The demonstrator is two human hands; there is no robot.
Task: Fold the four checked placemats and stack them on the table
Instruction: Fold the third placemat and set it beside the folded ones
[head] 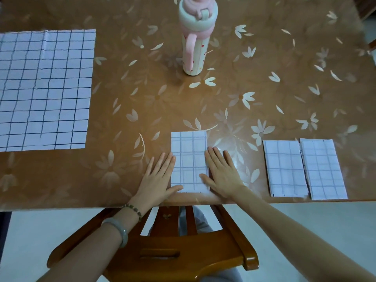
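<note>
Beside mat (189,159), L hand (157,178), R hand (221,176) flat

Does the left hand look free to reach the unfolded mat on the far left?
Probably yes: the left hand lies flat and holds nothing, and only bare table lies between it and the unfolded mat.

The table (264,58) has a smooth, glossy, plastic-like cover, with glare by the near edge. The unfolded placemat (44,88) at the left edge is matt, thin and creased; cloth or paper undetermined. The folded placemat (189,157) at the near edge is the same matt sheet, crisply folded. The bottle (195,47) is smooth plastic. The chair (168,253) is glossy varnished wood.
</note>
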